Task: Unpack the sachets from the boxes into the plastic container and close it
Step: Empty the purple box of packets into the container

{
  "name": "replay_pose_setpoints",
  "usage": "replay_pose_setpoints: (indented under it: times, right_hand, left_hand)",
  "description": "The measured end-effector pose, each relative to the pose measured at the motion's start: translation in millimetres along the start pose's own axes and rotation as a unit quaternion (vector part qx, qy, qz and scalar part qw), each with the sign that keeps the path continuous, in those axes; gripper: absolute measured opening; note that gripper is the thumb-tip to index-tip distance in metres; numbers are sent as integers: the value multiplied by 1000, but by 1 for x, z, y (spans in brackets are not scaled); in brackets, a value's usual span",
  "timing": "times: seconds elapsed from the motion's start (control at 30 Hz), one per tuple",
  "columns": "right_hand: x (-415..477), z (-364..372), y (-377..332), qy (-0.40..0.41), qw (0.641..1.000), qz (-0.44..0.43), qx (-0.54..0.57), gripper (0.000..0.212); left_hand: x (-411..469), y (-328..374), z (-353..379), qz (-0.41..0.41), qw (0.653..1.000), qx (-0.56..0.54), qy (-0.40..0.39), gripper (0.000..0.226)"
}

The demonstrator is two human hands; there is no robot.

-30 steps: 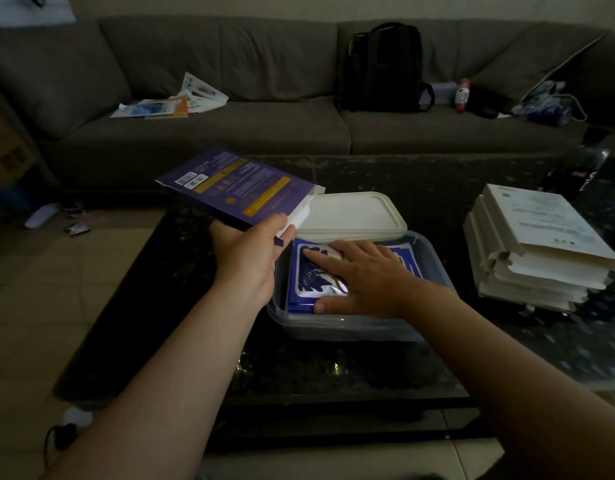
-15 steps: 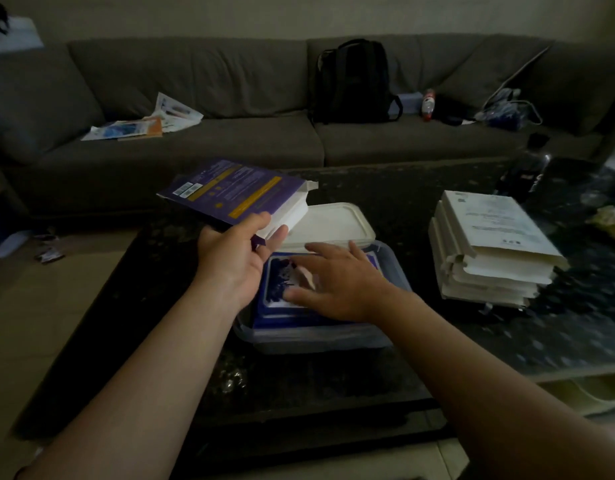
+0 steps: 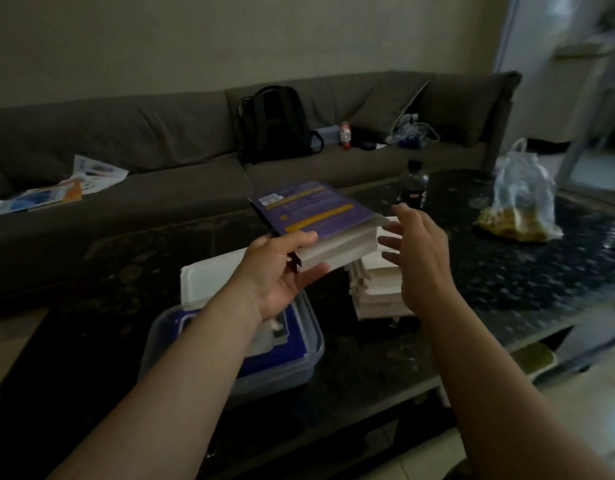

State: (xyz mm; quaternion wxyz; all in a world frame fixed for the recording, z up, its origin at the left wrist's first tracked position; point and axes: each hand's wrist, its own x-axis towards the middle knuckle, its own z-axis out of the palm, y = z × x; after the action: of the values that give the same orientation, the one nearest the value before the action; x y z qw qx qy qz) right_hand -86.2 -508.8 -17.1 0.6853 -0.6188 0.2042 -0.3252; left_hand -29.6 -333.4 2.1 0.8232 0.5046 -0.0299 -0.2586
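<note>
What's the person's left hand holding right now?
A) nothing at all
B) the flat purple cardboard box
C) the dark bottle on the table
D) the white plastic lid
B: the left hand grips the flat purple cardboard box by its near edge and holds it up in the air. The right hand is open beside the box's open end and holds nothing.

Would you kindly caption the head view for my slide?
Left hand holds up a purple box, open right hand beside its end, the open container of sachets below them.
</note>
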Motion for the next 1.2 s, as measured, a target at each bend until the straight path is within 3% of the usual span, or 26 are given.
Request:
replay_pose_setpoints:
  times: [0.13,0.33,0.47,0.67,0.77,1.1,1.13,1.2]
  right_hand:
    - [14,-31,-3,3,1000,-2,7,30]
    - [36,-60,9,60,995,-21,-78,20]
    - [45,-69,22,80,982,-32,-170,21]
    - [47,-71,28,64,965,-22,-255,19]
    - [48,-70,33,60,961,-12,-268,18]
    - [51,-69,38,65,960,9,-271,15]
    - [50,-69,37,65,960,10,-271,18]
    - [50,-68,37,70,956,-1,-286,27]
  left_hand:
    - [17,-9,36,-18,993,108,-52,17]
    - [52,-26,68,25,939,343,20,14]
    - [65,-40,73,48,902,428,22,21]
    - [81,-59,66,59,891,450,23,20]
    - [85,-64,61,55,893,445,33,25]
    - [84,-72,58,49,912,405,41,8]
    - [84,-73,59,52,914,401,46,10]
    - [85,-72,61,57,912,402,63,34]
